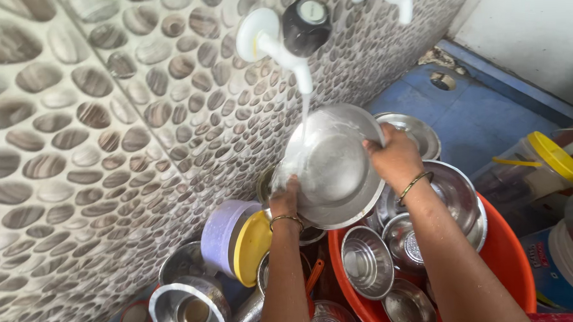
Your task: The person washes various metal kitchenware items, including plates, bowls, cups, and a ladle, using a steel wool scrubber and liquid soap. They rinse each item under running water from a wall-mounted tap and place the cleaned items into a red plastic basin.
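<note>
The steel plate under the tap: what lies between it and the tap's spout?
In the head view, only a falling stream of water runs from the white spout to the steel plate.

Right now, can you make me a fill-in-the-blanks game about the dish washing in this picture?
1. Both hands hold a round steel plate under running ____ from the white tap.
2. The left hand grips the plate's lower edge, and the right hand grips its ____ edge.
3. Washed steel bowls sit in a big ____ tub.
4. The purple container lying on its side has a ____ lid.

Missing words: water; upper; red; yellow
</note>
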